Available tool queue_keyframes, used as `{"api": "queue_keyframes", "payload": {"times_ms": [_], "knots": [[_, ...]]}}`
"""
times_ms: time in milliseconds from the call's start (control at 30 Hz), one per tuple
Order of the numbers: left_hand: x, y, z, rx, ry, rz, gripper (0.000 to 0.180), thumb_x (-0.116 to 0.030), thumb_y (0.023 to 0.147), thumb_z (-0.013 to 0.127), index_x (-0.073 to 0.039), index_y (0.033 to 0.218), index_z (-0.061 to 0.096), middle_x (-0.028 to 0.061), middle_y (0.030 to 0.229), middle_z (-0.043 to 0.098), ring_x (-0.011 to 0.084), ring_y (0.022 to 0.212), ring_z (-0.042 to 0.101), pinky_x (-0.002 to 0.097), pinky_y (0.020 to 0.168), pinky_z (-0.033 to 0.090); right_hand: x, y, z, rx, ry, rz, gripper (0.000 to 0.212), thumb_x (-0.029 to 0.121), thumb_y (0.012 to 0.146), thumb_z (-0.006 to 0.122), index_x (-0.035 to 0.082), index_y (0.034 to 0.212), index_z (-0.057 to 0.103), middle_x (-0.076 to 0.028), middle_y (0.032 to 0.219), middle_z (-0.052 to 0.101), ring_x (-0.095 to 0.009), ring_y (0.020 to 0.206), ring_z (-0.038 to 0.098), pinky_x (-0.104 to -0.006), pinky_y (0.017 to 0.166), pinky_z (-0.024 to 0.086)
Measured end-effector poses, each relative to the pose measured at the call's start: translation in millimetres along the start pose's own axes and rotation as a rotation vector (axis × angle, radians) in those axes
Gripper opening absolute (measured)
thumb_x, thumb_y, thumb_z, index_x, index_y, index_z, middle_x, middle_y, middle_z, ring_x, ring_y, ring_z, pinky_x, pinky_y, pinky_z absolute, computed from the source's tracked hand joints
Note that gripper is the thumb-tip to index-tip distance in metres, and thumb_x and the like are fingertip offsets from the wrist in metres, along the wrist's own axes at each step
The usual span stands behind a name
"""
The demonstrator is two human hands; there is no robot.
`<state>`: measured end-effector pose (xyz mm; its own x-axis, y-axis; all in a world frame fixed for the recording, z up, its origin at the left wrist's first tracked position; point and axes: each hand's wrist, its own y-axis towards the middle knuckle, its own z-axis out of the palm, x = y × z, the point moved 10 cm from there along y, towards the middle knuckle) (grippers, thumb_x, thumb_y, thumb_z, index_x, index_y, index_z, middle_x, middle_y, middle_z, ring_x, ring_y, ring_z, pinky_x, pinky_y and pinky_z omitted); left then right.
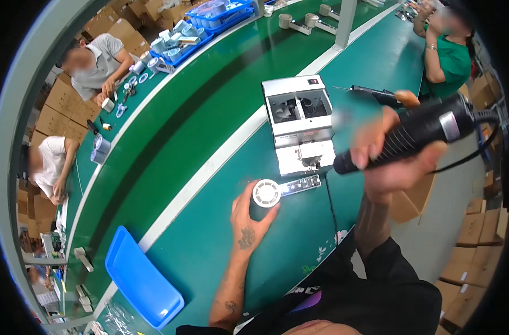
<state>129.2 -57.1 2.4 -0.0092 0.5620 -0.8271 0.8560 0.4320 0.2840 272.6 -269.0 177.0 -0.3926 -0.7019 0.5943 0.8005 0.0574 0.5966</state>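
Note:
My left hand (251, 219) is closed around the round white head of a small device (266, 193), resting on the green table. From that head a handle with an exposed circuit board (300, 185) reaches to the right. My right hand (396, 162), partly blurred, grips a black electric screwdriver (413, 134) above the table. Its dark nose points left toward the screw feeder (298, 125), a white box with a windowed top, just beyond the device. Past my right hand lies a slim dark tool (377, 95) with a thin metal tip.
A blue tray (143, 279) sits at the left edge of the table. Beyond a white rail runs a green conveyor belt (170, 128) carrying several white devices. Blue bins (210, 17) of parts stand at the back. People work opposite and at the right. A cable crosses the table.

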Motion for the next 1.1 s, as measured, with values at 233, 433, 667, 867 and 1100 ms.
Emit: {"api": "queue_keyframes", "payload": {"times_ms": [233,433,667,867,1100], "knots": [[6,-3,4,0.036,-0.033,-0.021,0.064,-0.014,0.074,0.085,-0.006,0.131,0.057,0.0123,0.12,0.066,0.032,0.112,0.059,0.0415,0.097,0.047,-55,6,32,0.213,-0.415,0.047,0.075,0.063,0.095,0.051,-0.008,0.116,0.045,-0.009,0.061,0.054,-0.013,0.046,0.051,-0.025,0.045,0.043],[12,-3,1,0.032,-0.074,-0.027,0.066,-0.013,0.073,0.084,-0.005,0.133,0.057,0.0141,0.119,0.066,0.0321,0.113,0.059,0.0412,0.097,0.047,-54,-14,27,0.184,-0.503,0.125,0.076,0.063,0.094,0.053,-0.008,0.118,0.046,-0.008,0.06,0.054,-0.012,0.047,0.051,-0.0243,0.044,0.042],[8,-1,3,0.019,-0.041,0.022,0.068,-0.012,0.072,0.083,-0.004,0.134,0.056,0.0156,0.122,0.065,0.0331,0.113,0.06,0.0419,0.098,0.047,-46,-21,-9,0.068,-0.483,0.076,0.075,0.062,0.098,0.045,-0.009,0.122,0.042,-0.009,0.059,0.049,-0.015,0.043,0.049,-0.0265,0.042,0.04],[8,-1,3,0.034,-0.036,0.025,0.07,-0.011,0.072,0.083,-0.003,0.135,0.054,0.015,0.123,0.065,0.033,0.114,0.06,0.0424,0.099,0.046,-55,-13,-9,0.089,-0.419,0.054,0.062,0.051,0.102,0.046,-0.009,0.119,0.045,-0.008,0.06,0.052,-0.013,0.045,0.049,-0.0253,0.044,0.04],[7,-2,3,0.034,-0.036,0.034,0.069,-0.01,0.072,0.083,-0.003,0.135,0.055,0.0152,0.124,0.065,0.033,0.114,0.06,0.0423,0.099,0.046,-64,-15,-14,0.085,-0.456,0.106,0.07,0.059,0.101,0.041,-0.009,0.117,0.044,-0.009,0.059,0.049,-0.015,0.044,0.048,-0.0272,0.043,0.039]]}}
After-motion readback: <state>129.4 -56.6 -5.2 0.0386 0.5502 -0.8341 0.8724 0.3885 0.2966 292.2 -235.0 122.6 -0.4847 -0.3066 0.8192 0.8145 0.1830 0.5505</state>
